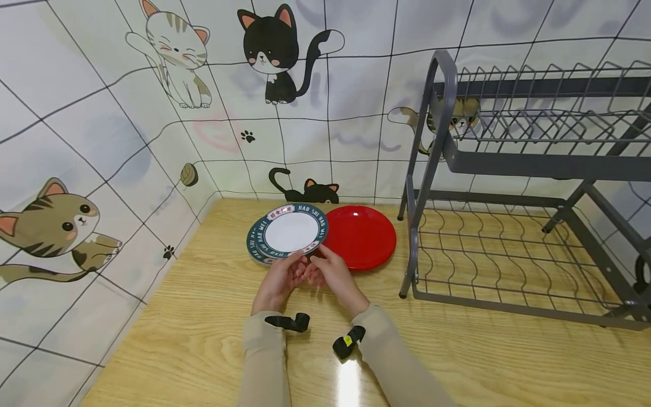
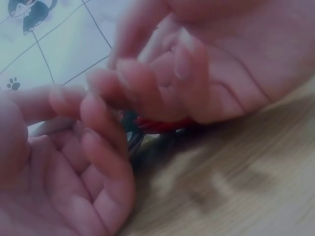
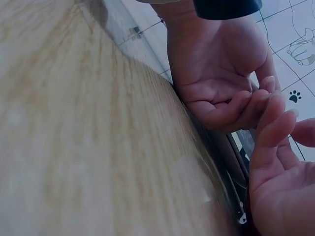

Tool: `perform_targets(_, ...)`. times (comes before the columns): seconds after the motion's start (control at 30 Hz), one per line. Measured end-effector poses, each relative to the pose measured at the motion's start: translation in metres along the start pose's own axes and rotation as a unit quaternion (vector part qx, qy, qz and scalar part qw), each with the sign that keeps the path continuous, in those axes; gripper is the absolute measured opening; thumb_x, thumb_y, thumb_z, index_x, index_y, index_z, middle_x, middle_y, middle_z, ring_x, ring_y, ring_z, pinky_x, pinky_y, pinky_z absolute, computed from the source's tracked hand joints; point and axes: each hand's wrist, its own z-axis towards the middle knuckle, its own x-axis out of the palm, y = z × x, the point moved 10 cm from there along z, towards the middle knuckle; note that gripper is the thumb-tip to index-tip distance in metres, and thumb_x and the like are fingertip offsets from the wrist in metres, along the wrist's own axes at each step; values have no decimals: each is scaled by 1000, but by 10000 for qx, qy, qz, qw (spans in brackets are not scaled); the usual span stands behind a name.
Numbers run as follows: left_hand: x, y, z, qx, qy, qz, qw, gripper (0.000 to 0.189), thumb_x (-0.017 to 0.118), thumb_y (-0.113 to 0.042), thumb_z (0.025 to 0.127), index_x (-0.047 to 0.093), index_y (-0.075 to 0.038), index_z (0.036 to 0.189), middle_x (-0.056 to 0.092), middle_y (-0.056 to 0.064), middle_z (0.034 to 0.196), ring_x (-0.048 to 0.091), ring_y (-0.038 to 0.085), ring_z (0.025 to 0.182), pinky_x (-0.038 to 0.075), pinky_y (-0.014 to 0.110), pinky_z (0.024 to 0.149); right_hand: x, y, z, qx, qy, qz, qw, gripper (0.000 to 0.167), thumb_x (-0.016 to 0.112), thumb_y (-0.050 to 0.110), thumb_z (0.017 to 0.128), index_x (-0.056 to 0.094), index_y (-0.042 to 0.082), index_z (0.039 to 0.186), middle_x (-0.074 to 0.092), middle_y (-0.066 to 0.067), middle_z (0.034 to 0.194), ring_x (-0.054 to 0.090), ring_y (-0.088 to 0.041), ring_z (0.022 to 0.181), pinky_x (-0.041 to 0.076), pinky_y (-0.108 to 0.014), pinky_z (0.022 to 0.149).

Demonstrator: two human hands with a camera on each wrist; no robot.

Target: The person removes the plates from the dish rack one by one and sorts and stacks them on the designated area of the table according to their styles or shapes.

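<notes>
In the head view a white plate (image 1: 292,232) with a dark green lettered rim lies over a second green-rimmed plate (image 1: 252,244), overlapping a red plate (image 1: 363,237). My left hand (image 1: 274,282) grips the upper plate's near edge, its thumb along the rim. My right hand (image 1: 337,277) holds the same edge farther right. Below the rim the fingers of both hands curl and meet. Both wrist views show these curled fingers up close, with the plates mostly hidden. Whether the upper plate touches the lower one, I cannot tell.
To the right stands a grey two-tier wire dish rack (image 1: 500,164) on the wooden table (image 1: 198,350). A tiled wall covering (image 1: 356,135) with cartoon cats rises behind and on the left. Each wrist wears a black strap.
</notes>
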Motion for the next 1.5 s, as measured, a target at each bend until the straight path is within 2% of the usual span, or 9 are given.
perform_targets(0.17, -2, 0, -1, -80, -81, -11, 9999, 28, 59, -29, 85, 60, 0, 84, 57, 4, 64, 52, 13, 57, 45, 23, 55, 0, -3, 0, 83, 57, -50, 9999, 48, 39, 12, 94, 25, 9, 140, 56, -30, 92, 53, -40, 76, 45, -27, 54)
perform_targets(0.37, -1, 0, -1, -125, -9, -220, 9997, 31, 57, -28, 86, 56, 3, 89, 57, 3, 64, 51, 13, 55, 43, 22, 53, 1, -6, 1, 88, 194, -2, 9998, 51, 39, 9, 93, 23, 8, 141, 50, -36, 91, 48, -29, 60, 44, -26, 52)
perform_targets(0.47, -1, 0, -1, -150, 16, -321, 9994, 31, 56, -27, 87, 54, 4, 90, 56, 3, 63, 51, 13, 55, 43, 22, 53, 2, -8, 2, 138, 240, 81, 9996, 51, 38, 7, 91, 24, 7, 141, 50, -35, 90, 45, -26, 60, 43, -25, 52)
perform_targets(0.7, -4, -2, -2, -150, 53, -663, 9977, 28, 56, -27, 88, 54, 1, 87, 56, 3, 63, 50, 13, 55, 43, 22, 54, 2, -17, 5, 235, 366, 96, 9990, 53, 38, 5, 90, 23, 9, 141, 56, -27, 86, 45, -24, 60, 42, -25, 52)
perform_targets(0.83, -3, -2, -3, -175, 100, -825, 9964, 25, 55, -26, 89, 54, -1, 84, 54, 3, 61, 48, 13, 53, 41, 22, 52, 1, -30, 11, 271, 454, -12, 9986, 55, 41, 7, 90, 23, 15, 142, 61, -19, 85, 48, -21, 59, 43, -24, 53)
perform_targets(1.03, -3, -4, -3, -199, 110, -784, 9967, 24, 54, -25, 89, 54, -2, 84, 54, 2, 61, 48, 13, 53, 42, 21, 51, 1, -41, 18, 211, 436, -230, 9986, 56, 44, 11, 90, 25, 21, 141, 63, -12, 86, 49, -19, 60, 43, -24, 53)
perform_targets(1.3, -4, -5, -5, -224, -102, -866, 9959, 24, 53, -25, 89, 52, -2, 86, 53, 2, 61, 50, 12, 53, 45, 21, 53, 3, -43, 19, 307, 543, -445, 9971, 54, 46, 13, 90, 28, 24, 140, 64, -11, 84, 52, -19, 61, 43, -23, 54)
perform_targets(1.5, -7, -1, -5, -212, -350, -936, 9948, 26, 50, -28, 91, 50, -2, 88, 52, 2, 60, 48, 11, 50, 44, 20, 51, 9, -34, 11, 399, 718, -444, 9956, 54, 43, 7, 90, 28, 17, 140, 63, -21, 90, 51, -27, 65, 43, -25, 55)
